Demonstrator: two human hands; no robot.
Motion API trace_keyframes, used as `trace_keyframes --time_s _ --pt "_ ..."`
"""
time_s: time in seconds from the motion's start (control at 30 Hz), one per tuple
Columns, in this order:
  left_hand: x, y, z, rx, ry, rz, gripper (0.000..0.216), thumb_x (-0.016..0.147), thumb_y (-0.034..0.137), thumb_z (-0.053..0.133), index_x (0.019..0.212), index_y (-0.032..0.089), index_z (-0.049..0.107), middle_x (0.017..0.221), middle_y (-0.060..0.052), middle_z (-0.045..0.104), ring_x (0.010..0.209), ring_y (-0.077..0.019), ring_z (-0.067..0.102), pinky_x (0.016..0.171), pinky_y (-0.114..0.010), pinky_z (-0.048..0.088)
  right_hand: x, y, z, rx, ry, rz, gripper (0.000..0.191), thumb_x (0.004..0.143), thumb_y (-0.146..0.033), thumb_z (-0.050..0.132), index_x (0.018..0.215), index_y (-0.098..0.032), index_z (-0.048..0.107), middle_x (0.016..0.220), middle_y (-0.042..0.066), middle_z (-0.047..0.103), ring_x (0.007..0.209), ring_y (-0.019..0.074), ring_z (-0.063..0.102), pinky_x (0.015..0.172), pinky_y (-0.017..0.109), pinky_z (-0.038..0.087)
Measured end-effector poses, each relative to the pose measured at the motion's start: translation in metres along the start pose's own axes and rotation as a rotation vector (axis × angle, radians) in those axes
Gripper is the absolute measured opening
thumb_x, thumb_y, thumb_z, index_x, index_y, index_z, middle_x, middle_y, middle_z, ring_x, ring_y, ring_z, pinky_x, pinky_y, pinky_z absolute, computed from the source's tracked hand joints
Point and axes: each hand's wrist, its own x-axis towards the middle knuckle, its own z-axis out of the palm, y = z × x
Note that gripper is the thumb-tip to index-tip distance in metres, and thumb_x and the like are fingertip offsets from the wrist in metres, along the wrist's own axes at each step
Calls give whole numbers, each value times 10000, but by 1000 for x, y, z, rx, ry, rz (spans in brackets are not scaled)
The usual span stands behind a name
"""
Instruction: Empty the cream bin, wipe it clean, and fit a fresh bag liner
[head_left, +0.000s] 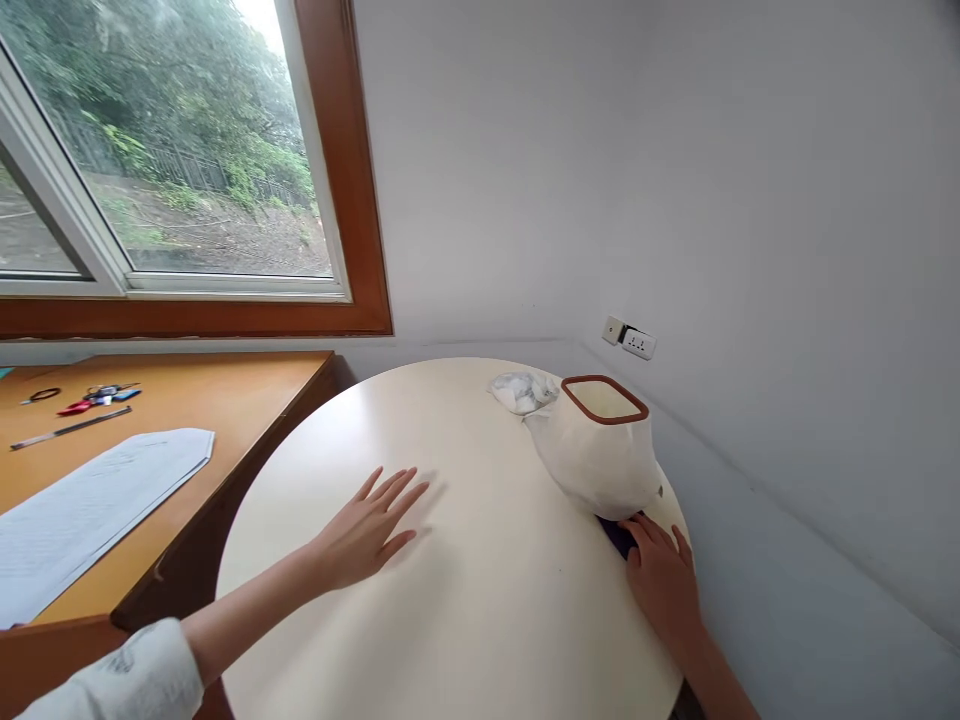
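Observation:
My left hand point(371, 530) is spread over the bare middle of the round cream table point(465, 630), palm down, holding nothing. At the table's right side, my right hand point(664, 575) has its thumb and fingers around the end of a flat dark blue item point(616, 536). Part of that item is hidden under a small bin point(604, 465) and by my fingers, so its kind is unclear. The bin is draped in a white plastic bag and has a reddish-brown rim around its open top. Behind it, at the left, lies a crumpled, whitish clear plastic bag point(521, 392).
A wooden desk point(262, 390) at left holds papers point(112, 500), a dark pen-like stick point(71, 428), a bunch of keys point(101, 397) and a black ring point(45, 395). A wall socket point(639, 343) is behind the bin. The wall borders the table's right edge.

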Motion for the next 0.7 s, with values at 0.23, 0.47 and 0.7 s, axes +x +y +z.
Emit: trace_keyframes --time_s 0.23,0.47,0.7 --pt "-46 -3 8 -37 -46 -51 590 907 458 331 1433 325 100 1479 -16 241 1353 -272 235 1102 -531 133 13 -22 -24 267 58 -229 264 814 -154 372 799 -207 631 840 56 683 857 206 607 851 383 434" --pt "-32 8 8 -92 -72 -25 640 902 483 332 1434 316 17 1501 -17 155 1369 -274 171 1107 -522 93 58 -104 -29 337 -284 -568 356 878 -275 409 1200 -224 552 1289 67 525 1204 214 446 1010 389 330" --pt "-23 17 30 -153 -156 -62 670 890 546 300 1431 311 -17 1504 -49 74 1378 -291 99 1094 -540 46 71 -146 12 322 -646 -652 613 880 -548 321 1424 -298 190 1496 20 201 1382 204 120 1110 439 83"
